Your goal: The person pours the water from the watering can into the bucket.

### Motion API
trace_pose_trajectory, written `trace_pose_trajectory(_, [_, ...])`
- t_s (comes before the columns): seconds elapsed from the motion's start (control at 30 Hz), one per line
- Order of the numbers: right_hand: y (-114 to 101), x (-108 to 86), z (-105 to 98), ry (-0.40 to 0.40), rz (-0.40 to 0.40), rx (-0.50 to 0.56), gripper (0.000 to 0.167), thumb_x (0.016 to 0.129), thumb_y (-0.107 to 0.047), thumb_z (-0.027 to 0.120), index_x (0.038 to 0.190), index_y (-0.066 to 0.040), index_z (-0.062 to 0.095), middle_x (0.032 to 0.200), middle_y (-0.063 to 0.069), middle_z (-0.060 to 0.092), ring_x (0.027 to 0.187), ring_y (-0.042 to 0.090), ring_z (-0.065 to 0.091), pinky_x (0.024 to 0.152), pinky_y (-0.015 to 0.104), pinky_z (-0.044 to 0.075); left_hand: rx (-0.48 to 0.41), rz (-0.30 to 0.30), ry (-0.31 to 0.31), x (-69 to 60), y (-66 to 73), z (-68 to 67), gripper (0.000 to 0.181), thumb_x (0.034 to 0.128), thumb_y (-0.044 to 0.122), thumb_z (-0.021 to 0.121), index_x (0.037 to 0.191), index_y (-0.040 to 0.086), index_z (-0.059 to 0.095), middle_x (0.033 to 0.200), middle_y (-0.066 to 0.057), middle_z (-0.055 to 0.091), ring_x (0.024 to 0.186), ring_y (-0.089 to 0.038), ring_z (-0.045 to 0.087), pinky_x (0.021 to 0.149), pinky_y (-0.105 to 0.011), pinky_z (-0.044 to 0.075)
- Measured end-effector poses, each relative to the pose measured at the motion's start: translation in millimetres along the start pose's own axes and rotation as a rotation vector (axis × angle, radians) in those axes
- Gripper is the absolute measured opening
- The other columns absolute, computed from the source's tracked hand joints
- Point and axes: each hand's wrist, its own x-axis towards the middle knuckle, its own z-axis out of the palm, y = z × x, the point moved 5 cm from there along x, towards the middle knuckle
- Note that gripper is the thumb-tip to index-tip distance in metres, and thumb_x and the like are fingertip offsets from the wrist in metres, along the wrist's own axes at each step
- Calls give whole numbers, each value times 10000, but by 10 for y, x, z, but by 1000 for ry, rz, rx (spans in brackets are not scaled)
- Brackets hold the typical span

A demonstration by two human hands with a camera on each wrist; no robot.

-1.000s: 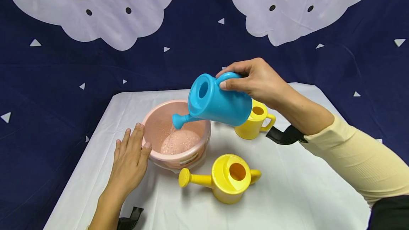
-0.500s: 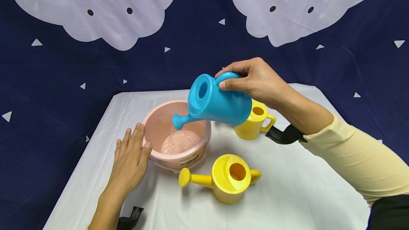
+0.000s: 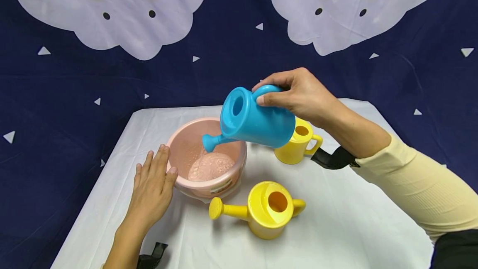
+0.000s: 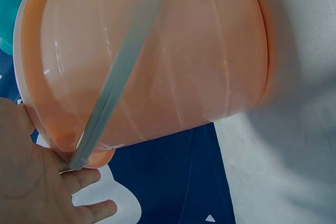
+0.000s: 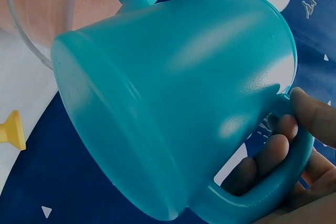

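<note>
My right hand (image 3: 298, 94) grips the handle of a blue watering can (image 3: 257, 119), its fingers curled round the handle (image 5: 262, 198) in the right wrist view. The can is tilted, spout down to the left, over a pink bucket (image 3: 204, 184). Its spout head (image 3: 210, 143) hangs inside the rim, and rippling water (image 3: 213, 166) lies on the bucket's floor. My left hand (image 3: 153, 190) rests with straight fingers against the bucket's left rim. In the left wrist view the bucket's pale carrying handle (image 4: 123, 72) crosses its wall, close to the fingers.
A yellow watering can (image 3: 269, 211) stands in front of the bucket, spout pointing left. Another yellow watering can (image 3: 293, 148) stands behind, partly hidden by the blue one. A white cloth (image 3: 347, 219) covers the table; a dark blue backdrop (image 3: 231, 32) with clouds hangs behind.
Both hands, the blue watering can and the bucket keep their places. Only the ripples in the bucket's water differ, and the whole view has shifted very slightly.
</note>
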Motion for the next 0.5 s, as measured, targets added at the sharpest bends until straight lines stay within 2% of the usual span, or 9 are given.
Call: trace_pose_trajectory(0.5, [0,-1,6,-11,-10,5,302,818,-276,739,1093,-158,705,1103,20,682,988,175,627,905,356,518,2,-2,-4,-1,7,0,565,1029,378,277,1528,153,135,1593,-89,171,1483,-331,52,1170,-578,-27])
